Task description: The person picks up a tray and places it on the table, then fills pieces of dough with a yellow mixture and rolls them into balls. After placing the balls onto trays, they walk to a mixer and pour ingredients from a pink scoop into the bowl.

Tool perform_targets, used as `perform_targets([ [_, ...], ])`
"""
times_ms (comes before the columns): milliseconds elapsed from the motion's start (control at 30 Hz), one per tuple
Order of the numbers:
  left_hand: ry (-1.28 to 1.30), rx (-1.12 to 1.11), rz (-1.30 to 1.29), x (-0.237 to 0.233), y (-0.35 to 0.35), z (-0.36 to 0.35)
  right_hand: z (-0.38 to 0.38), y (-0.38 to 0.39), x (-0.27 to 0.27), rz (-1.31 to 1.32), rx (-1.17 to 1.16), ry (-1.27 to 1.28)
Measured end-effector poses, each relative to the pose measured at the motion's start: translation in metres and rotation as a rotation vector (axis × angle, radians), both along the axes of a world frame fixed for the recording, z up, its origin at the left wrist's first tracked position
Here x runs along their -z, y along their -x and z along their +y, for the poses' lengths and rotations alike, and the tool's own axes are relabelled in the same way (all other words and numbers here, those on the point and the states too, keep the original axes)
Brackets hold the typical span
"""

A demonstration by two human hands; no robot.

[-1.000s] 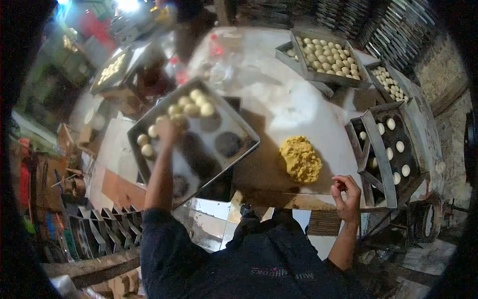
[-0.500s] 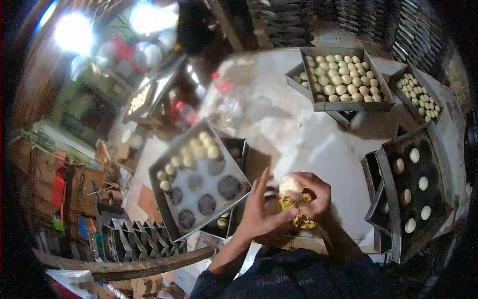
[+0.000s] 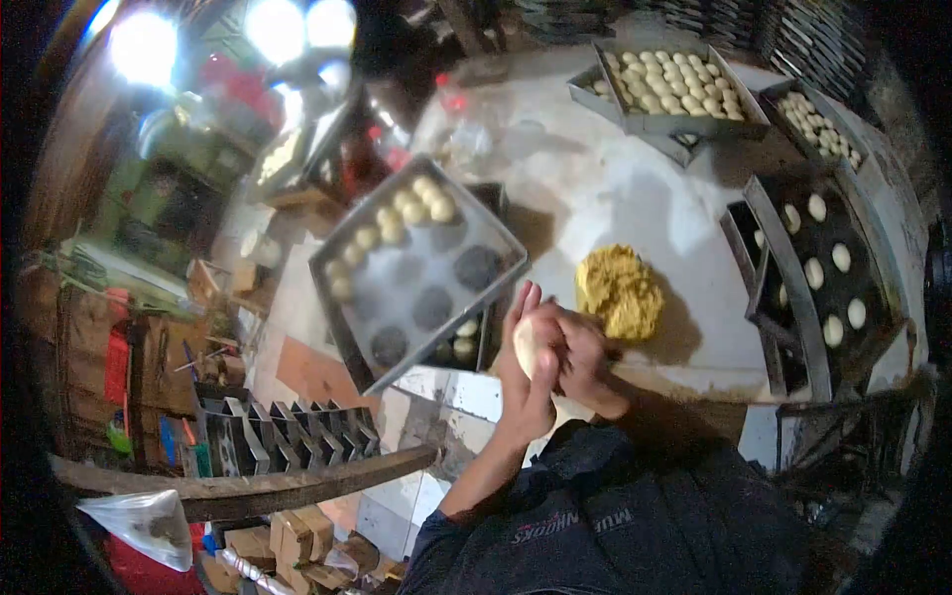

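- Two: left hand (image 3: 524, 387), right hand (image 3: 587, 359) cupped together, clamped on one dough ball (image 3: 529, 345).
- One yellow filling mound (image 3: 620, 291) on worktop (image 3: 595, 188).
- One dark tray (image 3: 778, 278) holds six dough pieces (image 3: 841, 256).

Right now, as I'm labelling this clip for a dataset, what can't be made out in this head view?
Head view only.
1. Dough piece: nearly all covered by the left hand and right hand; shape unclear.
2. Lower tray: mostly hidden under the upper tray; its count unknown.
3. Lamps at top left: glare washes out what stands around them.
4. Far trays: balls too small and blurred to count.
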State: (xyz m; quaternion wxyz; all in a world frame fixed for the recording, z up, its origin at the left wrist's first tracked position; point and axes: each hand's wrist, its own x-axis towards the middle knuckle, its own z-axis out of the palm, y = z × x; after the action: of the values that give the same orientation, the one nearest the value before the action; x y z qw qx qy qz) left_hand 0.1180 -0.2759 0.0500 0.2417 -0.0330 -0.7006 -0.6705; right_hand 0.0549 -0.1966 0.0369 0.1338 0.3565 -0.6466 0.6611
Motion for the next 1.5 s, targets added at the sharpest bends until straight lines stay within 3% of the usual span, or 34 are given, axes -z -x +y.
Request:
perform_targets([
  [67, 0.053, -0.176, -0.309, -0.005, -0.041, -0.011, -0.021, -0.013, 0.017, -0.059, -0.069, -0.073],
  [100, 0.04, -0.195, -0.295, 0.006, -0.055, -0.019, -0.036, -0.015, 0.037, -0.003, -0.051, -0.1],
  [133, 0.028, -0.213, -0.284, 0.016, -0.069, -0.026, -0.029, -0.026, 0.023, 0.043, -0.036, -0.292],
  [200, -0.521, -0.014, -0.281, 0.019, -0.095, -0.037, -0.035, -0.041, 0.028, 0.131, 0.058, -0.154],
  [233, -0.554, -0.046, -0.282, 0.029, -0.099, -0.035, -0.034, -0.056, 0.023, -0.097, -0.017, -0.039],
  [267, -0.585, -0.082, -0.282, 0.04, -0.101, -0.031, -0.031, -0.061, 0.028, -0.101, -0.008, -0.057],
  [333, -0.536, 0.055, -0.526, 0.058, -0.112, -0.026, -0.028, -0.072, 0.046, -0.215, -0.132, -0.038],
  [367, -0.789, 0.15, -0.482, 0.062, -0.109, -0.032, -0.029, -0.066, 0.05, 0.025, -0.021, -0.066],
  [400, -0.938, 0.091, -0.543, 0.062, -0.106, -0.033, -0.014, -0.066, 0.051, -0.258, -0.155, -0.142],
  [467, -1.049, 0.221, -0.534, 0.074, -0.107, -0.038, 0.015, -0.049, 0.049, -0.336, -0.273, -0.345],
  [533, -1.036, 0.287, -0.511, 0.063, -0.102, -0.037, 0.047, -0.016, 0.066, -0.433, 0.0, -0.446],
  [600, -0.825, 0.26, -0.498, 0.053, -0.09, -0.036, 0.081, 0.029, 0.114, -0.014, 0.462, -0.688],
  [700, -0.743, 0.247, -0.483, 0.052, -0.059, -0.031, 0.084, 0.042, 0.144, 0.1, 0.538, -0.721],
  [867, -0.57, 0.297, -0.447, 0.052, -0.01, -0.025, 0.094, 0.064, 0.138, -0.077, 0.349, -0.652],
  [967, -0.611, 0.238, -0.496, 0.06, 0.016, -0.014, 0.11, 0.073, 0.106, -0.497, 0.259, -0.452],
  [1000, -0.639, 0.197, -0.507, 0.065, 0.025, -0.009, 0.115, 0.076, 0.105, -0.504, 0.263, -0.44],
  [1067, -0.581, 0.062, -0.589, 0.067, 0.048, 0.01, 0.128, 0.083, 0.106, -0.967, -0.142, 0.178],
  [1133, -0.637, 0.024, -0.657, 0.086, 0.067, 0.026, 0.131, 0.087, 0.103, -0.931, -0.246, 0.169],
  [1200, -0.564, 0.074, -0.704, 0.074, 0.087, 0.045, 0.119, 0.081, 0.077, -0.46, 0.063, -0.153],
  [1233, -0.549, 0.136, -0.713, 0.069, 0.093, 0.052, 0.116, 0.08, 0.068, -0.362, 0.144, -0.205],
  [1267, -0.53, 0.201, -0.72, 0.066, 0.101, 0.059, 0.119, 0.082, 0.063, -0.358, 0.154, -0.2],
  [1333, -0.513, 0.205, -0.647, 0.071, 0.115, 0.067, 0.124, 0.088, 0.055, -0.124, 0.225, -0.458],
  [1367, -0.552, 0.175, -0.566, 0.067, 0.12, 0.07, 0.126, 0.094, 0.051, 0.005, 0.237, -0.379],
  [1400, -0.592, 0.144, -0.487, 0.065, 0.122, 0.07, 0.128, 0.095, 0.051, 0.001, 0.248, -0.37],
  [1500, -0.602, 0.149, -0.451, 0.057, 0.122, 0.07, 0.128, 0.094, 0.056, -0.365, 0.291, -0.14],
])
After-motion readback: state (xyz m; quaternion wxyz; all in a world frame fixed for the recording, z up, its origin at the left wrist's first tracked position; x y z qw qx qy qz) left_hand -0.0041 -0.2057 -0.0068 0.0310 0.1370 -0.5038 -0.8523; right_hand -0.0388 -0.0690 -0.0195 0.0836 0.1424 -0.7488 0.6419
